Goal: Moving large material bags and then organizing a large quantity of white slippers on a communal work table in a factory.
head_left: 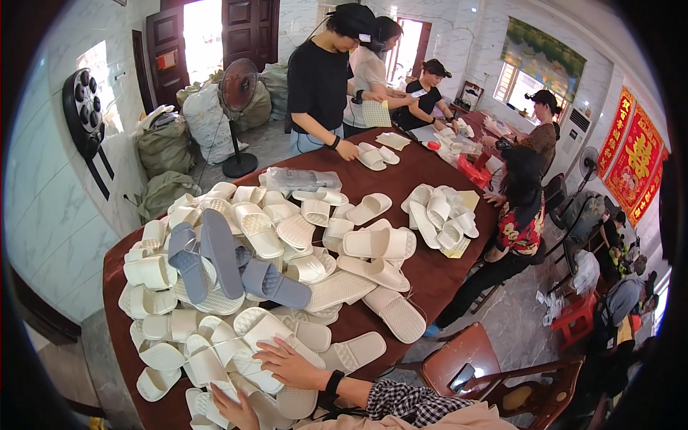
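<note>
A large heap of cream-white slide slippers (pixel 258 226) covers the near left part of the table. My right hand (pixel 292 367), with a black band at the wrist, lies over a white slipper (pixel 261 326), its fingers stretched and apart. Lower down, at the near edge of the heap, my left hand (pixel 233 410) has its thumb and fingers around the end of another white slipper (pixel 226 388). Several grey-blue slippers (pixel 276 282) rest on top of the pile, beyond my hands. One grey-blue slipper (pixel 221 251) leans with its sole showing.
The dark red tablecloth (pixel 358 183) runs away to the far end. Stacked white slippers (pixel 443 215) sit at its right side. Several people (pixel 315 79) stand or sit around the table. A brown chair (pixel 459 355) holding a phone (pixel 462 376) is at my right. A fan (pixel 239 89) and sacks stand behind.
</note>
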`<state>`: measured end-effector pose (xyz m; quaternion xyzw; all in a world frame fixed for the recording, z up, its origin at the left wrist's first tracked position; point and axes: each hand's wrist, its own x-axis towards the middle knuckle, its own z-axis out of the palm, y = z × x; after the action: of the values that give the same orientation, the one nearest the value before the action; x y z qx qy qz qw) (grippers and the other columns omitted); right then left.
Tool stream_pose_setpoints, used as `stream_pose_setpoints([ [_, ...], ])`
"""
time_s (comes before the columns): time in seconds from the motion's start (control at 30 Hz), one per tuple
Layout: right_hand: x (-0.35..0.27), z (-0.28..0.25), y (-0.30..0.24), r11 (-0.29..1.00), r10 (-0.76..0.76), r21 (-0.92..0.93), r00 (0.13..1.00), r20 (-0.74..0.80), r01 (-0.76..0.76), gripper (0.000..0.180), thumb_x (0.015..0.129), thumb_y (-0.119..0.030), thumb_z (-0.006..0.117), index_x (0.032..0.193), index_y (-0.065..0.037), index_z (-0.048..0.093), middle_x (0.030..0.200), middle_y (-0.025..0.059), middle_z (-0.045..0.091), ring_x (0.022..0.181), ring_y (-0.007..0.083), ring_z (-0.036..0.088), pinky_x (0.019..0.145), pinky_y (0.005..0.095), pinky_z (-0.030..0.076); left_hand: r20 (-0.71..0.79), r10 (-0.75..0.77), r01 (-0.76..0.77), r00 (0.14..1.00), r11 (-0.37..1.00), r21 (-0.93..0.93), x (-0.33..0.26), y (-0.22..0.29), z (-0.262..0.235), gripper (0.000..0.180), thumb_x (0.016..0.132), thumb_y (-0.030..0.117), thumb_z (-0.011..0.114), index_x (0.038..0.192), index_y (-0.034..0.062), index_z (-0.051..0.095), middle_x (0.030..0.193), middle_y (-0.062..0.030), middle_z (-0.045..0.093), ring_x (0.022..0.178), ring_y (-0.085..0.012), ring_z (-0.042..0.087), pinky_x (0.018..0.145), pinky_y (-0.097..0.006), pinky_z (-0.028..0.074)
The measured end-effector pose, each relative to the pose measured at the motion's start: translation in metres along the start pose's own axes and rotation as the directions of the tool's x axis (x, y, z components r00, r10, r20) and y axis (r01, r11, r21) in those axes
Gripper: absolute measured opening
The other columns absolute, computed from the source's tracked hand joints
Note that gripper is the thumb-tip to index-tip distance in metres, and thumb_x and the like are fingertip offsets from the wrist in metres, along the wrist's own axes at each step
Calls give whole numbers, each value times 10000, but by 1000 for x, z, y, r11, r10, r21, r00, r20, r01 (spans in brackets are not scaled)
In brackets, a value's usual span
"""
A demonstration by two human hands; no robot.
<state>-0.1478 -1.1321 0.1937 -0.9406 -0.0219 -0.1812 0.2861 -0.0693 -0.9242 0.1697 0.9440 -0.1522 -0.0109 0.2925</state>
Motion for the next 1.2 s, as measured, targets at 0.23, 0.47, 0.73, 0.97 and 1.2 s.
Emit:
stream_pose_setpoints([
  [0.23, 0, 0, 0, 1000, 7, -11, 1000, 18, -7, 219, 740, -81, 628, 947, -98, 561, 1340, 39, 417, 1390, 224, 190, 1152, 459, 81, -5, 8, -8, 1000, 1000, -1, 0, -1, 1, 755, 889, 514, 487, 1438, 53, 250, 1333, -292, 372, 1207, -456, 385, 973, -523, 344],
  [0.47, 0, 0, 0, 1000, 13, -7, 1000, 29, -12, 231, 735, -85, 636, 954, -98, 563, 1342, 39, 417, 1391, 224, 189, 1152, 458, 81, -28, 39, -39, 999, 999, 12, 0, -6, 3, 757, 888, 510, 491, 1433, 44, 249, 1313, -299, 382, 1184, -463, 400, 956, -525, 357],
  [0.73, 0, 0, -1, 1000, 12, -5, 1000, 26, -11, 261, 720, -87, 648, 963, -97, 554, 1352, 39, 408, 1393, 226, 185, 1151, 459, 87, -37, 52, -52, 998, 999, -1, 0, -4, 1, 749, 887, 497, 500, 1429, 40, 258, 1305, -295, 389, 1181, -454, 406, 951, -518, 363],
  [0.97, 0, 0, 0, 1000, 10, -2, 1000, 21, -10, 258, 722, -83, 640, 964, -98, 552, 1351, 38, 409, 1393, 224, 185, 1153, 459, 81, -4, 9, -9, 1000, 1000, -14, 0, -2, 1, 756, 884, 504, 494, 1440, 60, 240, 1324, -297, 365, 1194, -465, 388, 961, -528, 348],
  [1.2, 0, 0, 0, 1000, 8, -8, 1000, 15, -8, 242, 726, -87, 631, 955, -98, 554, 1342, 38, 418, 1392, 222, 189, 1154, 459, 79, 2, -12, 12, 1000, 1000, -5, 0, -1, 1, 751, 883, 497, 498, 1444, 71, 238, 1341, -290, 355, 1208, -456, 381, 971, -526, 341],
])
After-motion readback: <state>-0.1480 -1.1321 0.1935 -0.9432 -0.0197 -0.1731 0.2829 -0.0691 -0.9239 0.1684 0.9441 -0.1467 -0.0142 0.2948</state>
